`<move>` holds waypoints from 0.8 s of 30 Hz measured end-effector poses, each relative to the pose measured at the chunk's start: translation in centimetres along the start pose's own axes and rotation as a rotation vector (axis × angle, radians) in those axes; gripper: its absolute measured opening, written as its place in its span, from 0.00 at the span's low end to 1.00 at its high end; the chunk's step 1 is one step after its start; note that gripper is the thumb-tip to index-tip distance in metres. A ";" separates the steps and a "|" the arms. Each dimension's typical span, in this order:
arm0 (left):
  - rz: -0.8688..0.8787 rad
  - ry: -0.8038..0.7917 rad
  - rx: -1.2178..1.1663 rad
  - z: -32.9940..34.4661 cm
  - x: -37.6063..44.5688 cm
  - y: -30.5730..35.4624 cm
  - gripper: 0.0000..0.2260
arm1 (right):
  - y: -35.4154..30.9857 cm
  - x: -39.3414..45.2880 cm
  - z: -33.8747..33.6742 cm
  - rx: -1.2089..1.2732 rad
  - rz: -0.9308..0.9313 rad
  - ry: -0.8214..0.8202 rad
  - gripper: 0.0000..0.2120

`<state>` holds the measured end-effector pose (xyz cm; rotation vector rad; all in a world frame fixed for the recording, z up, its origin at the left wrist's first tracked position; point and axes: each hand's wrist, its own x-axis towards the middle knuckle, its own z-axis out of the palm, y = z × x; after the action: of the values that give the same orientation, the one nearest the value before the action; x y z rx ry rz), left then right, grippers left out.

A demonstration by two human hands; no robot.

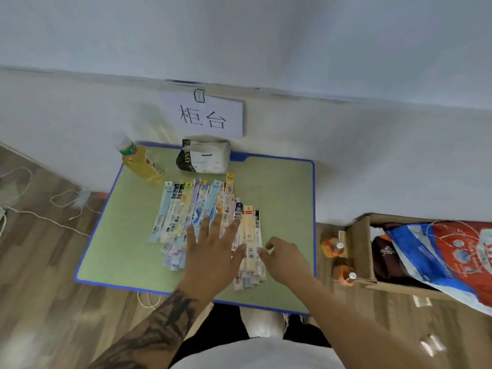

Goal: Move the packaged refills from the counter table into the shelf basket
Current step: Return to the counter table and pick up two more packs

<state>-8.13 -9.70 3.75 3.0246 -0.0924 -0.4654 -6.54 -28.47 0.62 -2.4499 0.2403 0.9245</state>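
Centrally: packaged refills, fanned pile on green worktop. L hand flat, fingers spread, pressing pile. R hand fingers curled, pinching yellow pack. Bottle, tissue pack behind.

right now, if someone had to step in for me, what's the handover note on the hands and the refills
Left hand: open, fingers spread flat on the packaged refills, pressing the pile.
Right hand: fingers curled at the right edge of the pile, touching a cream pack; no firm grip visible.
Refills: all lying fanned out on the green table, between the yellow bottle and the front edge.
Done: nothing moved, judging by the pile.
Left: gather the packs and carry them to the shelf basket, which is not in view.
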 end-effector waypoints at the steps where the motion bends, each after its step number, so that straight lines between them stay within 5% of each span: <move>1: 0.017 -0.009 -0.012 0.2 0.6 -0.9 0.30 | -0.9 0.5 0.7 0.040 0.042 0.014 0.20; 17: 0.327 -0.300 0.018 1.5 4.1 -5.9 0.32 | -3.3 2.2 3.8 0.495 0.378 0.168 0.07; 21: 0.293 -0.393 -0.240 0.5 4.3 -5.4 0.29 | -4.4 -0.2 2.4 0.714 0.284 0.150 0.07; 24: 0.034 -0.578 -0.791 -1.2 4.5 -5.4 0.24 | -5.8 -2.6 2.1 0.849 0.198 0.059 0.08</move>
<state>-3.25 -4.53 3.11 2.0527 0.0099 -1.0570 -7.75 -22.45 3.27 -1.6790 0.7371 0.6361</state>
